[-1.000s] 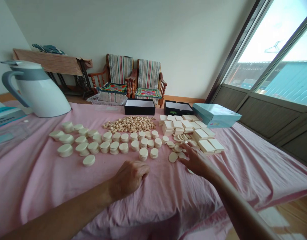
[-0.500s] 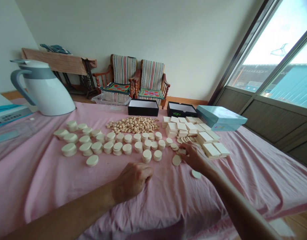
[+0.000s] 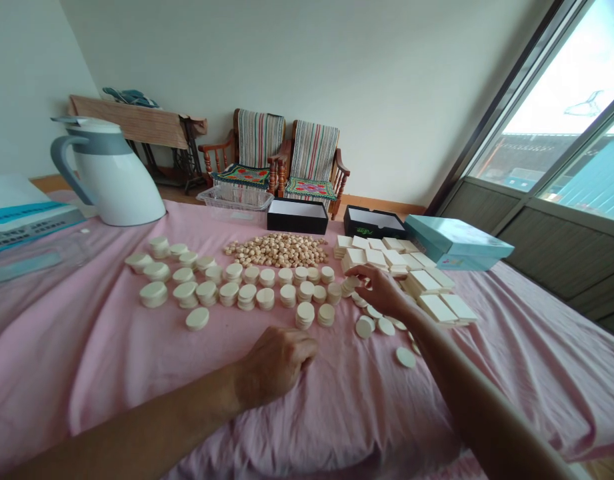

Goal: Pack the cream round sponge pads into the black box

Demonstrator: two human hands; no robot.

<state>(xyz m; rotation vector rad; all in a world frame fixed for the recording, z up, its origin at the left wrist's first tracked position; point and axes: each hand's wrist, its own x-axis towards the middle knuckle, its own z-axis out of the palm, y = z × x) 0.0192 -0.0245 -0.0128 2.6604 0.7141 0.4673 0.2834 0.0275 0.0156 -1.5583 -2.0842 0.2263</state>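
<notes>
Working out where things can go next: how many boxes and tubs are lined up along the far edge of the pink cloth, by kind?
Black boxes: 2
Light blue box: 1
Clear plastic tub: 1
Total: 4

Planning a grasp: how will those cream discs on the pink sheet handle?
The short stacks of cream discs look loosely piled, so a sideways push would probably topple them. The lone disc lies flat on the soft pink sheet, so getting a grip under its thin edge may be awkward. Stood on edge, it would likely roll.
</notes>
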